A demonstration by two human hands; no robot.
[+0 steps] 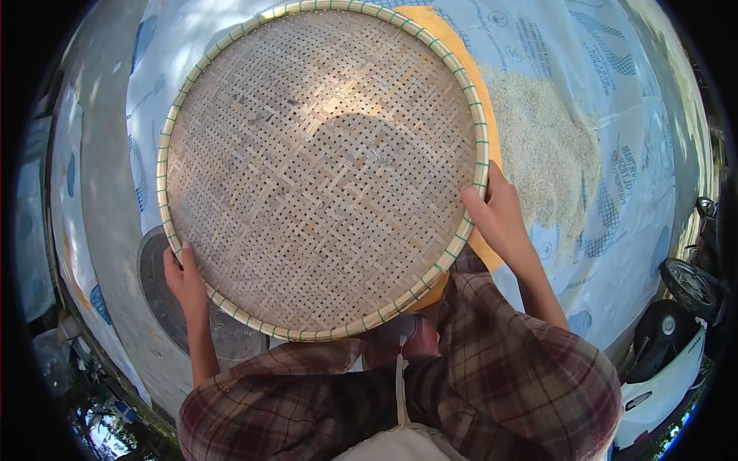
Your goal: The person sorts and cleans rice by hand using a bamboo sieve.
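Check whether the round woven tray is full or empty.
Empty or nearly so: the woven tray shows bare weave out to its rim.

Grain pile [542,146] on sheet [649,154] (right of tray [315,207]).

Plaid garment [530,376]: dark brown and maroon, crossed by pale lines
Cord [400,392]: pale, narrow
White material [400,446]: rounded edge
Hands [503,213]: bare

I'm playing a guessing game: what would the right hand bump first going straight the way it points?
Probably the rim of the woven tray, since the right hand holds it there; depth underneath is unclear.
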